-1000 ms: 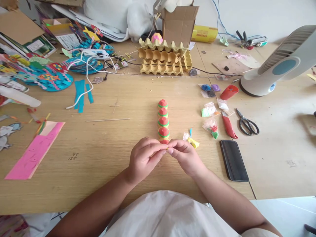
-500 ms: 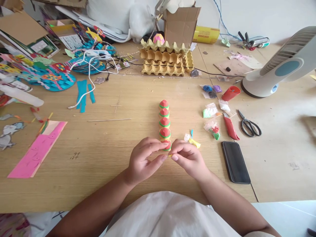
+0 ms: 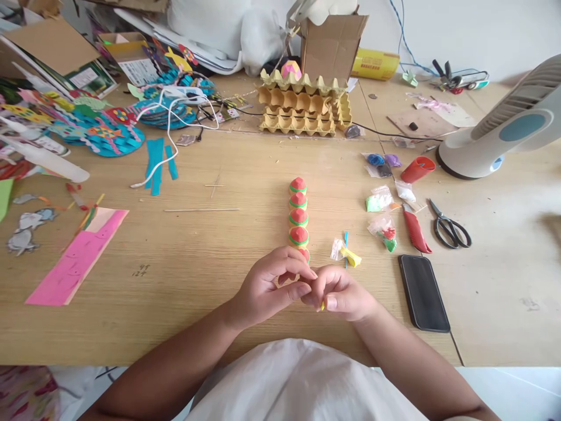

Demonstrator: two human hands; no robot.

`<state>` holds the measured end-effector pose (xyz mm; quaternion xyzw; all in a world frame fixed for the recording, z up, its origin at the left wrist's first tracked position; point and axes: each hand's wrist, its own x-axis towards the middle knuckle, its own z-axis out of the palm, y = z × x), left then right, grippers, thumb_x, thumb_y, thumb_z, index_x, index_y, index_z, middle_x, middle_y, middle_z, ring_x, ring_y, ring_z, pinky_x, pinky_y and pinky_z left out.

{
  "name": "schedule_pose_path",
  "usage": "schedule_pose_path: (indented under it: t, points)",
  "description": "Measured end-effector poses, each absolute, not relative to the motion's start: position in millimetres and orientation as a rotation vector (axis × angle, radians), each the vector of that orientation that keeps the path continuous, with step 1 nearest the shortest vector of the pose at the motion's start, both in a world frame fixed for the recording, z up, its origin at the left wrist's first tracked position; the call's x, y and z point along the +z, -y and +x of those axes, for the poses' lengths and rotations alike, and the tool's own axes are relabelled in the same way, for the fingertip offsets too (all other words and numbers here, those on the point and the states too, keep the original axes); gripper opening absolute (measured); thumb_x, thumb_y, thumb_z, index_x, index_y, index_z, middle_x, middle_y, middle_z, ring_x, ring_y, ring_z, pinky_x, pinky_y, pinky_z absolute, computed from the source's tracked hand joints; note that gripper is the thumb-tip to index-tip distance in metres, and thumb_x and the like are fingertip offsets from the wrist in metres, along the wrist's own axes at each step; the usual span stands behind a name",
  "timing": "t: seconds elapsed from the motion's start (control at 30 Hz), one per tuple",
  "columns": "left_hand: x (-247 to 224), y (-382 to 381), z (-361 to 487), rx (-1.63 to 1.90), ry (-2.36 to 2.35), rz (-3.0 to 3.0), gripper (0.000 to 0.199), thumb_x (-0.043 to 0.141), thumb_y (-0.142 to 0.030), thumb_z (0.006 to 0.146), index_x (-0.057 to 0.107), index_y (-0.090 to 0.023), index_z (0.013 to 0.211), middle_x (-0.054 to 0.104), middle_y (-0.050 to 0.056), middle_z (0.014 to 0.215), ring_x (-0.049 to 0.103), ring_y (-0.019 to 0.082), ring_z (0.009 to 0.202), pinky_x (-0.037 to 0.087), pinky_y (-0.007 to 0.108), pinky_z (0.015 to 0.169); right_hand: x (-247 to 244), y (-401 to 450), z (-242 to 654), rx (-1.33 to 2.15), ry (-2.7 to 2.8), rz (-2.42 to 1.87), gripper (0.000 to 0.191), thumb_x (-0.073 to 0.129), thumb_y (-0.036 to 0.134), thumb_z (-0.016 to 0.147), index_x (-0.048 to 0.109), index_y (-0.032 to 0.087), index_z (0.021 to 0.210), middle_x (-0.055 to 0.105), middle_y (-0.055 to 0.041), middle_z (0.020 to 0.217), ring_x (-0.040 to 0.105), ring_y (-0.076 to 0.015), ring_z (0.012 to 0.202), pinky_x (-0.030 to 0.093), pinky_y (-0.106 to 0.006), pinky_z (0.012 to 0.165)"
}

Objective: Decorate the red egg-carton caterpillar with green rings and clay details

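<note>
Between the thumb and fingers of my right hand [image 3: 344, 294] is a small piece of yellow clay [image 3: 322, 306], its lower end showing below the fingertips. My left hand [image 3: 276, 287] curves in from the other side, thumb and fingers apart, its fingertips against the right hand's fingers; nothing shows in its grip. Just beyond the hands, a row of several red-topped clay shapes [image 3: 298, 218] with green bands and yellow bases runs away from me. My left fingers partly cover the nearest one. A bag of yellow clay [image 3: 350, 256] lies beyond my right hand, on a thin blue stick [image 3: 346, 240].
On the right lie a phone [image 3: 424, 293], black scissors [image 3: 450, 225], a red-handled cutter [image 3: 416, 229], clay bags [image 3: 380, 200] and a red cup [image 3: 418, 169]. A fan [image 3: 495, 128] stands behind them. Egg cartons [image 3: 302, 105] are stacked at the back; pink card [image 3: 81, 257] lies left.
Both hands have come closer to me and slightly right. The yellow clay, earlier between both hands' fingertips, now shows at the right hand's fingers. The whole view has shifted a little.
</note>
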<state>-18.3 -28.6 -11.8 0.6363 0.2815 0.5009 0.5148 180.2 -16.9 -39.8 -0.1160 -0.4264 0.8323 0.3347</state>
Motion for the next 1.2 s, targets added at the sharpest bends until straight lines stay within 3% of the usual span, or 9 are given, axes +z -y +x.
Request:
schedule_pose_path:
  t: [0.3, 0.37, 0.43, 0.53, 0.6, 0.73, 0.87, 1.0, 1.2]
  points:
    - [-11.8, 20.4, -24.9, 1.419, -1.072, 1.649, 0.010, 0.071, -0.021, 0.097, 0.074, -0.022, 0.088, 0.067, 0.002, 0.086, 0.062, 0.012, 0.078, 0.050, 0.024, 0.068, -29.3, 15.1, 175.7, 2.074, 0.957, -0.329, 0.030, 0.077, 0.048, 0.090, 0.067, 0.022, 0.080, 0.048, 0.0036, 0.068, 0.037, -0.0108, 0.057, 0.033, -0.027, 0.058]
    - [-17.8, 11.8, -30.2, 1.571, -1.310, 1.557, 0.008, 0.070, -0.027, 0.098, 0.077, -0.022, 0.100, 0.072, 0.005, 0.100, 0.065, 0.015, 0.091, 0.054, 0.028, 0.079, -24.7, 13.9, 175.0, 2.067, 0.872, -0.363, 0.028, 0.076, 0.048, 0.091, 0.068, 0.023, 0.080, 0.044, 0.0046, 0.066, 0.032, -0.0103, 0.056, 0.030, -0.026, 0.056]
    - [-24.7, 1.6, -35.9, 1.703, -1.477, 1.309, 0.026, 0.074, -0.035, 0.095, 0.074, -0.023, 0.118, 0.072, 0.006, 0.108, 0.066, 0.015, 0.090, 0.055, 0.027, 0.080, -20.8, 12.4, 174.5, 2.047, 0.800, -0.404, 0.027, 0.077, 0.047, 0.091, 0.070, 0.023, 0.081, 0.041, 0.0051, 0.065, 0.030, -0.0101, 0.056, 0.027, -0.026, 0.055]
    - [-32.7, -12.1, -43.6, 1.755, -1.568, 1.031, 0.030, 0.068, -0.047, 0.097, 0.075, -0.018, 0.102, 0.071, 0.005, 0.088, 0.063, 0.013, 0.075, 0.053, 0.026, 0.072, -17.9, 10.7, 173.2, 1.994, 0.738, -0.512, 0.030, 0.078, 0.049, 0.090, 0.072, 0.022, 0.078, 0.038, 0.0056, 0.063, 0.028, -0.0099, 0.056, 0.025, -0.026, 0.055]
    - [-35.3, -16.7, -46.5, 1.826, -1.573, 0.988, 0.029, 0.077, -0.045, 0.090, 0.073, -0.019, 0.102, 0.071, 0.003, 0.091, 0.063, 0.012, 0.077, 0.052, 0.025, 0.074, -18.3, 10.8, 172.0, 1.925, 0.726, -0.629, 0.034, 0.080, 0.050, 0.089, 0.072, 0.021, 0.073, 0.038, 0.0055, 0.061, 0.029, -0.0102, 0.057, 0.025, -0.027, 0.056]
    - [-34.5, -9.2, -43.2, 1.748, -1.566, 1.132, 0.029, 0.064, -0.047, 0.100, 0.071, -0.020, 0.094, 0.071, 0.005, 0.092, 0.066, 0.016, 0.088, 0.053, 0.029, 0.085, -22.0, 12.9, 169.4, 1.752, 0.730, -0.859, 0.035, 0.086, 0.050, 0.083, 0.073, 0.020, 0.072, 0.047, 0.0034, 0.064, 0.032, -0.0106, 0.061, 0.028, -0.027, 0.059]
    - [-27.1, 11.1, -30.9, 1.523, -1.314, 1.707, 0.020, 0.070, -0.030, 0.097, 0.071, -0.026, 0.117, 0.067, 0.008, 0.122, 0.061, 0.023, 0.122, 0.048, 0.041, 0.110, -20.4, 12.1, 167.9, 1.763, 0.668, -0.879, 0.034, 0.088, 0.047, 0.081, 0.072, 0.019, 0.071, 0.043, 0.0044, 0.062, 0.030, -0.0099, 0.060, 0.027, -0.026, 0.058]
    - [-19.3, 22.0, -20.1, 1.393, -1.176, 1.917, 0.024, 0.067, -0.020, 0.098, 0.068, -0.027, 0.121, 0.064, 0.008, 0.121, 0.061, 0.024, 0.120, 0.049, 0.044, 0.109, -11.7, 7.6, 170.6, 1.985, 0.382, -0.655, 0.035, 0.088, 0.045, 0.082, 0.064, 0.021, 0.071, 0.024, 0.0086, 0.061, 0.016, -0.0097, 0.056, 0.024, -0.021, 0.052]
    - [-18.1, 23.0, -13.5, 1.317, -1.050, 2.119, 0.049, 0.075, -0.037, 0.095, 0.056, -0.026, 0.139, 0.062, 0.012, 0.129, 0.054, 0.031, 0.130, 0.044, 0.051, 0.114, -7.9, 10.4, 174.2, 2.064, 0.362, -0.491, 0.043, 0.085, 0.048, 0.084, 0.054, 0.022, 0.069, 0.018, 0.0080, 0.062, 0.008, -0.0118, 0.054, 0.021, -0.020, 0.046]
